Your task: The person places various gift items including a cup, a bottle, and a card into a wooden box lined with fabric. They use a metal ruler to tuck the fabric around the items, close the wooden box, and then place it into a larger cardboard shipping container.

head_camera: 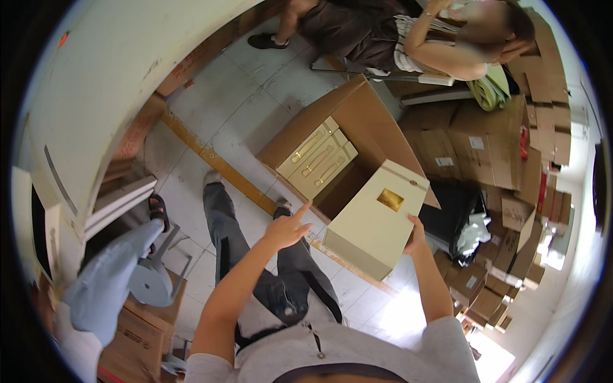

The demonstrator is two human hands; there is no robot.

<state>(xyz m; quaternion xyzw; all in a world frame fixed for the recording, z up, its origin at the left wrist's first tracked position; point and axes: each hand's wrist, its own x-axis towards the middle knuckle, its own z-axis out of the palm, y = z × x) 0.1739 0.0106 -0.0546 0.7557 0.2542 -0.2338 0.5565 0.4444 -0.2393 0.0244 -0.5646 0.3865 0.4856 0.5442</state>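
Before me on the floor stands an open cardboard carton (282, 136). Several cream boxes (318, 155) with looped handles and gold-coloured fittings stand side by side in its left part. My right hand (415, 235) grips the right edge of another cream box (368, 225), which bears a gold plate and a strap near its top; it is tilted over the carton's near right corner. My left hand (287, 230) is held near the carton's front edge, index finger extended and thumb apart, with nothing in it.
A seated person (431, 43) is beyond the carton. Stacked cardboard boxes (483, 143) and a black plastic bag (450, 215) lie to the right. Another person's leg (115, 277) and a grey tape roll (151, 283) on a carton are at the left.
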